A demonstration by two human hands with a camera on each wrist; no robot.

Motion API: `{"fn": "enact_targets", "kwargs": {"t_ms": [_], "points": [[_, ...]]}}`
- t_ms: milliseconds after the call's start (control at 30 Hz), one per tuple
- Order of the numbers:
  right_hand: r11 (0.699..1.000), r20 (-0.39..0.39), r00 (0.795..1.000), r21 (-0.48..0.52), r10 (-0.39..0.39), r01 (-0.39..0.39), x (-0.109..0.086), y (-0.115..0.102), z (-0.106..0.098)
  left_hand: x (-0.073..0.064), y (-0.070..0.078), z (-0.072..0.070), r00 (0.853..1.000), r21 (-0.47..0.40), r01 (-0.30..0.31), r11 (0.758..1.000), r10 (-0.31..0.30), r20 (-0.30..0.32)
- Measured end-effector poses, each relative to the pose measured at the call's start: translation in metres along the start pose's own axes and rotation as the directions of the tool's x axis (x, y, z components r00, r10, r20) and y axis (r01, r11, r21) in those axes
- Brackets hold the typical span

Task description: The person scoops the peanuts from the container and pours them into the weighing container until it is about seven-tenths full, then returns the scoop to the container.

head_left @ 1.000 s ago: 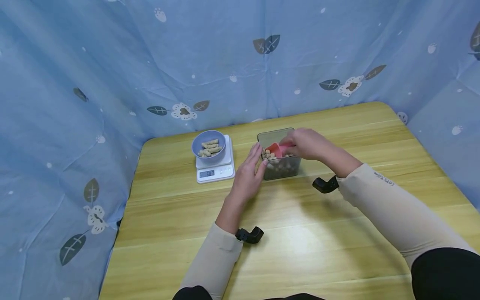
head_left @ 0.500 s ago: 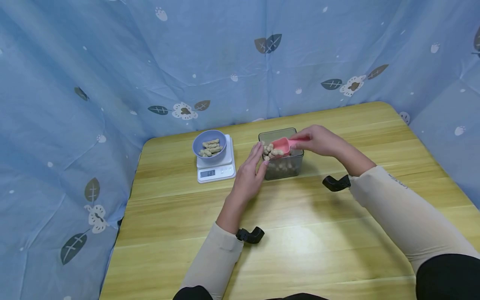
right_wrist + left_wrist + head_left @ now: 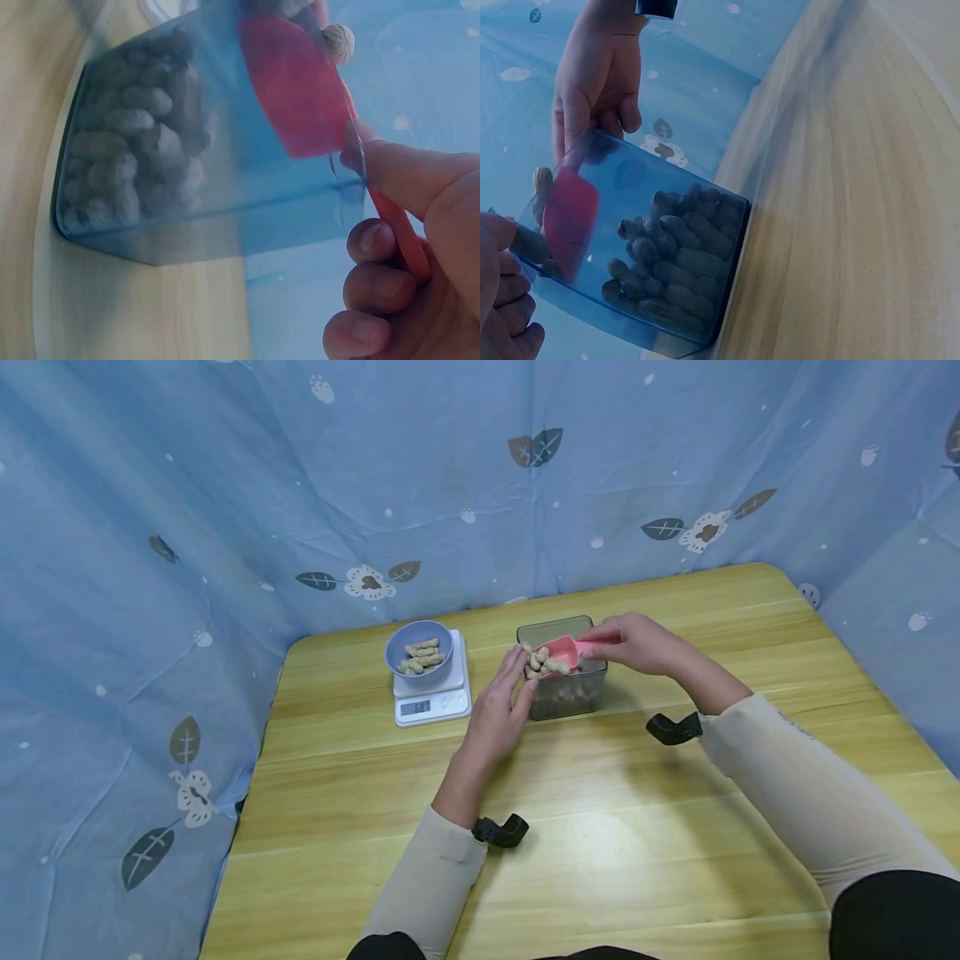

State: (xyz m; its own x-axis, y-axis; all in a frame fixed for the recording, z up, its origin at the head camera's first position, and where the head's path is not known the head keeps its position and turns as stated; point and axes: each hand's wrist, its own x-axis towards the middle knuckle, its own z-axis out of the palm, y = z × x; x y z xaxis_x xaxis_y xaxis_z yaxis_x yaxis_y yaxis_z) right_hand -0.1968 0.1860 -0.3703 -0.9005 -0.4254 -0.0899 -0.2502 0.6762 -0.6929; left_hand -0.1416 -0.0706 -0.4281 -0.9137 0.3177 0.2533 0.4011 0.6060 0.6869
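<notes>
My right hand (image 3: 637,643) pinches the handle of a pink scoop (image 3: 564,652) between thumb and fingers. The scoop's bowl is at the open top of a grey see-through container (image 3: 566,697), with peanuts (image 3: 542,662) heaped at its left end. More peanuts (image 3: 686,255) lie at the container's bottom, seen through its wall in the left wrist view. My left hand (image 3: 495,710) rests against the container's left side with fingers extended, its thumb at the near corner of the rim. In the right wrist view the scoop handle (image 3: 405,240) runs across my fingers.
Left of the container stands a white kitchen scale (image 3: 431,714) with a lit display. On it sits a purple bowl (image 3: 397,662) with several peanuts inside. A blue patterned curtain (image 3: 450,485) hangs behind the wooden table (image 3: 360,827).
My right hand has drawn the scoop up and right, out of the peanuts in the container, and peanuts now show at its mouth. The left hand stays in place.
</notes>
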Motion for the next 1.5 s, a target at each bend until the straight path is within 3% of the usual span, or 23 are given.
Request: {"fn": "enact_targets", "kwargs": {"t_ms": [567,833,967,1100,1200,1300,1500], "points": [[0.988,-0.036,0.998,0.145,0.056,-0.050,-0.011,0.007,-0.011,-0.002,0.000,-0.003,0.999,0.009,0.036,0.999,-0.036,-0.013],[0.982,-0.041,0.996,0.173,0.080,-0.072,-0.013,0.006,-0.014,-0.001,0.000,-0.007,0.999,0.008,0.032,0.999,-0.032,0.022],[0.984,-0.046,0.996,0.165,0.082,-0.074,-0.013,0.005,-0.017,-0.001,-0.003,-0.016,0.999,-0.001,0.051,0.999,-0.051,0.013],[0.987,-0.058,0.994,0.140,0.092,-0.083,-0.012,0.003,-0.021,-0.003,-0.021,-0.035,0.995,0.024,0.079,0.997,-0.077,-0.063],[0.988,-0.063,0.993,0.123,0.101,-0.093,-0.011,0.003,-0.023,-0.006,-0.040,-0.052,0.983,0.061,0.127,0.990,-0.117,-0.145],[0.987,-0.064,0.992,0.127,0.110,-0.101,-0.011,0.002,-0.025,-0.009,-0.061,-0.070,0.960,0.085,0.205,0.975,-0.183,-0.213],[0.987,-0.063,0.993,0.133,0.101,-0.092,-0.008,0.000,-0.025,-0.014,-0.098,-0.096,0.904,0.069,0.364,0.929,-0.335,-0.265]]}}
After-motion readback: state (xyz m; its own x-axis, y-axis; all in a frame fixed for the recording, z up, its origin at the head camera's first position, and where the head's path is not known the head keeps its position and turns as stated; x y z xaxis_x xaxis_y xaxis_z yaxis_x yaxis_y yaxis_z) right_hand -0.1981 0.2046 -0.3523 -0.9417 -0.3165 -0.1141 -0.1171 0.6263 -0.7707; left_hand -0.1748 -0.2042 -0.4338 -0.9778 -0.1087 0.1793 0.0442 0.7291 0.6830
